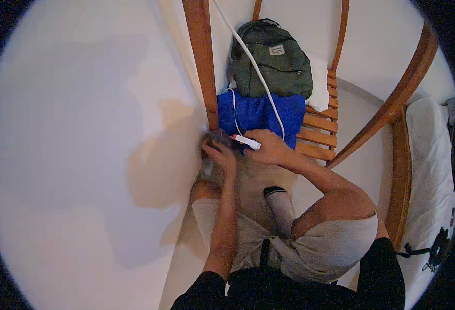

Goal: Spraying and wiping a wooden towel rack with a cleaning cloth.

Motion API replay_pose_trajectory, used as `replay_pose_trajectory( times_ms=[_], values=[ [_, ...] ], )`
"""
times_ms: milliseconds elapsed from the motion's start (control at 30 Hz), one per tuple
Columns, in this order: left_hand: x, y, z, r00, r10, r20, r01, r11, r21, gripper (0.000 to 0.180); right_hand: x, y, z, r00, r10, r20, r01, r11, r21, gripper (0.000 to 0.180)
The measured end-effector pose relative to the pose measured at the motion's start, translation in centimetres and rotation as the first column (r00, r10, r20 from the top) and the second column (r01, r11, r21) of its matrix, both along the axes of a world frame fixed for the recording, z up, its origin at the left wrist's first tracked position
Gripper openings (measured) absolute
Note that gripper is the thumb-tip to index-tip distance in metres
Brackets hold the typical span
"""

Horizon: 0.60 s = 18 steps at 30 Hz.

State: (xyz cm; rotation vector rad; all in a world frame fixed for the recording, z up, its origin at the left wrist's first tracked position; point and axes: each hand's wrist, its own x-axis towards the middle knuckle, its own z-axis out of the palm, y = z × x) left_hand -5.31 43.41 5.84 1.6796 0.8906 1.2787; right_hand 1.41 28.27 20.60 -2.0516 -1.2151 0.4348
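My right hand (268,147) is closed round a slim white marker-like stick (248,142) with a red end that points left, towards my other hand. A dark, greyish, crumpled-looking thing (218,137) sits by the foot of a wooden post, against the wall. My left hand (221,156) lies over its near side with the fingers bent onto it. What that dark thing is, I cannot make out. Just beyond both hands, a blue cloth (261,114) hangs over the front of a slatted wooden seat (317,137).
A dark green backpack (274,62) stands on the seat, with a white pillow-like thing (317,82) beside it. A white cable (256,64) hangs across the backpack and cloth. Wooden posts (199,57) rise around the seat. A white wall (83,129) is at left, a bed (428,170) at right.
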Motion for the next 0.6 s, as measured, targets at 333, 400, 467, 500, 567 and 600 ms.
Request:
replay_pose_trajectory(
  times_ms=[333, 400, 467, 500, 567, 600],
  values=[
    [0.0, 0.7, -7.2, 0.981, -0.148, -0.126, 0.122, 0.973, -0.194, 0.044, 0.5, -0.2, -1.0, 0.998, 0.047, 0.038, -0.051, 0.993, 0.111, 0.031],
    [-1.9, 8.6, -9.8, 0.995, 0.100, -0.028, -0.099, 0.994, 0.038, 0.051, -1.6, 3.1, 1.7, 0.954, 0.289, -0.080, -0.237, 0.892, 0.385, 0.031],
    [-3.1, 9.1, -8.6, 0.959, -0.121, 0.256, 0.174, 0.965, -0.195, 0.046, -2.2, 3.2, 2.7, 0.778, 0.518, -0.354, -0.299, 0.802, 0.517, 0.031],
    [1.0, 1.0, -5.6, 0.948, -0.206, 0.243, 0.239, 0.964, -0.114, 0.043, 0.6, -1.8, 2.0, 0.760, 0.367, -0.536, -0.218, 0.921, 0.323, 0.029],
    [-1.4, 6.9, -6.1, 0.992, -0.124, 0.022, 0.116, 0.969, 0.219, 0.046, -0.5, -2.8, 7.6, 0.688, 0.425, -0.589, -0.321, 0.905, 0.278, 0.029],
    [-4.3, 10.4, -6.8, 0.980, 0.069, -0.187, 0.044, 0.840, 0.540, 0.049, -1.2, -2.4, 9.1, 0.576, 0.479, -0.662, -0.432, 0.866, 0.251, 0.030]
  ],
)
